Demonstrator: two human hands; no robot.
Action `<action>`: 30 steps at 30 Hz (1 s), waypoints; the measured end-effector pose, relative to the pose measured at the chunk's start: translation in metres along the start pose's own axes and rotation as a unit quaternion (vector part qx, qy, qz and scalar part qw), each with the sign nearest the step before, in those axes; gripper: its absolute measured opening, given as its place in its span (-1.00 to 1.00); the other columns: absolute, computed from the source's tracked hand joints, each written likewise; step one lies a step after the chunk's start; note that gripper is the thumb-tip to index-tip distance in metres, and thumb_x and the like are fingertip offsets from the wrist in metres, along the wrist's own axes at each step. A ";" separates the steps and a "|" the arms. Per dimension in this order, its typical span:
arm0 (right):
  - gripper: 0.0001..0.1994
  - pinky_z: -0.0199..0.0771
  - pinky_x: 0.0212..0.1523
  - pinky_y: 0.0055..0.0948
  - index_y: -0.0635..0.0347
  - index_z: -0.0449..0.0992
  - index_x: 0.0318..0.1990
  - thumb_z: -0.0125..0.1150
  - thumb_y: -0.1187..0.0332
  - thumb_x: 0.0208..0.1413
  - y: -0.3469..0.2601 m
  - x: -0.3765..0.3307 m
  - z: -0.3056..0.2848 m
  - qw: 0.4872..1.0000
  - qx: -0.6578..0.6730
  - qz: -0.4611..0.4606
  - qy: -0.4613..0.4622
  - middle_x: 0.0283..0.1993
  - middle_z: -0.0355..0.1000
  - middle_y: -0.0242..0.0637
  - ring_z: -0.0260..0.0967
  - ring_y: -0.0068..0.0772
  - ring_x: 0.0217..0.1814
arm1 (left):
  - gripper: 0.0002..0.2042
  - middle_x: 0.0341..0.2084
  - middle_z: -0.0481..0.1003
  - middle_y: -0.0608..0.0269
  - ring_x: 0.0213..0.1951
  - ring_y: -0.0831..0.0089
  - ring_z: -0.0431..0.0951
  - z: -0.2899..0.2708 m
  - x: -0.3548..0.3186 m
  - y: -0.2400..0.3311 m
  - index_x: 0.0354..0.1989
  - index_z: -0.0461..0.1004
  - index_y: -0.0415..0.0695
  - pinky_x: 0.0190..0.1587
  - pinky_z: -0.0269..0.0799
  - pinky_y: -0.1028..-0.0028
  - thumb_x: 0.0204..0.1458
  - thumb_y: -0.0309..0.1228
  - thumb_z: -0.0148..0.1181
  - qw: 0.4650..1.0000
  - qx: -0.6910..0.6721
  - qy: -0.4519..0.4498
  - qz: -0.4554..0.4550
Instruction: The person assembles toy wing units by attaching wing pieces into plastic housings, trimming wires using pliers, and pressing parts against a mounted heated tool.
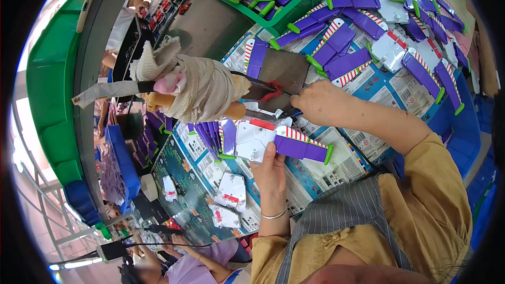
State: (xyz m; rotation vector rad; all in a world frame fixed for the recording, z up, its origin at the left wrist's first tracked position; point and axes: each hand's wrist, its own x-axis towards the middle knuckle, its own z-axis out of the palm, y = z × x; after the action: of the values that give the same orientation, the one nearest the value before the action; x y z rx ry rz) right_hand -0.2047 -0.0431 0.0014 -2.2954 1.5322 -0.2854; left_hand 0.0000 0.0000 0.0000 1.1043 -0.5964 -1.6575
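The scene is bright and evenly lit, with soft, weak shadows. Strong daylight enters at the far left and burns out to white there. Straight edges bend toward the dark round rim. The centre is sharp; the borders are slightly blurred.

2 hands [271, 171], 3 loose white toy bodies [230, 193], many purple wings [336, 39].
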 end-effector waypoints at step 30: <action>-0.81 0.46 -0.35 -0.20 0.26 0.45 -0.34 0.07 0.40 -0.14 -0.002 0.001 -0.005 1.000 0.001 0.004 -0.027 -0.47 0.47 -0.08 0.49 -0.11 -0.38 | -0.63 -0.14 0.42 0.21 -0.13 0.42 0.46 0.031 -0.014 -0.005 0.03 0.25 -0.15 -0.09 0.44 0.44 0.01 -0.54 0.13 0.997 -0.037 0.055 0.032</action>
State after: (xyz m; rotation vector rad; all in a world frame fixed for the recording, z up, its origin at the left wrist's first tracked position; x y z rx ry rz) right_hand -0.2046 -0.0445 0.0063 -2.2769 1.5128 -0.2197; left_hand -0.0292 0.0110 0.0154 1.1033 -0.4905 -1.5422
